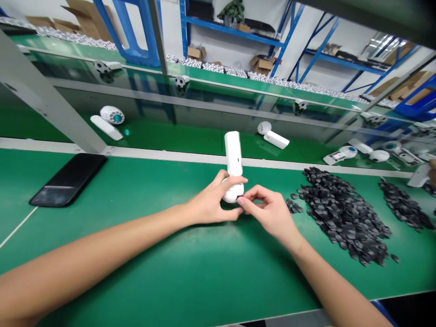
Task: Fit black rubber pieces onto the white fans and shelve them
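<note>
A white device (233, 153) with a long flat body and a rounded head stands out in front of me, its long part pointing away. My left hand (214, 200) is closed round the rounded head, thumb on the near side and fingers across the top. At the head's near right edge, my right hand (267, 206) pinches a small black piece (240, 197) between thumb and forefinger, against the white shell. Right of my right hand lies a big heap of small black pieces (340, 213), with a few strays (294, 206) at its left.
A black phone (70, 179) lies at the left on the green table (143, 254). Beyond the white rail, more white devices (274, 138) rest on a green belt (204, 136). A second black heap (405, 204) and part of another person's hand (432, 171) are at the far right.
</note>
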`<state>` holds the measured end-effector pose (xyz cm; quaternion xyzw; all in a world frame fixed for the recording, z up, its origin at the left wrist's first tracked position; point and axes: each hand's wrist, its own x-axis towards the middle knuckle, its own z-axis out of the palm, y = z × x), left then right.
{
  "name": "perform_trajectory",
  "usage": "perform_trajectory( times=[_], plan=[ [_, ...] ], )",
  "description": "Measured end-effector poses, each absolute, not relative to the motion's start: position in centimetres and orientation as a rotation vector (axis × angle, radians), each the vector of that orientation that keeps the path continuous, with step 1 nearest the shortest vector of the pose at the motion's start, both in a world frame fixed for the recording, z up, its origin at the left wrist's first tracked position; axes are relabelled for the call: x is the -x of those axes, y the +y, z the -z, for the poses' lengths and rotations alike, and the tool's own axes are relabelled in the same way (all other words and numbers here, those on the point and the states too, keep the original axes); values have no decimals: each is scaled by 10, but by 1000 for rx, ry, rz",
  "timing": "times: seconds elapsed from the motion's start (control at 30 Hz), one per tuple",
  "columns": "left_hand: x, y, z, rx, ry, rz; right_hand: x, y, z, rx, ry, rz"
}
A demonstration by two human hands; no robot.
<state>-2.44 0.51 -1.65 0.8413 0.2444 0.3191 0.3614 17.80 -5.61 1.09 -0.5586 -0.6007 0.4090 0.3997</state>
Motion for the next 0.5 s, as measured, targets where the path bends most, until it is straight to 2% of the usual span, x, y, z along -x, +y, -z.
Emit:
perform_trajectory(
  times=[0.5],
  plan=[
    [24, -1, 11, -2146, 720, -730, -177, -56, -1, 1473, -1562, -1070]
  ],
)
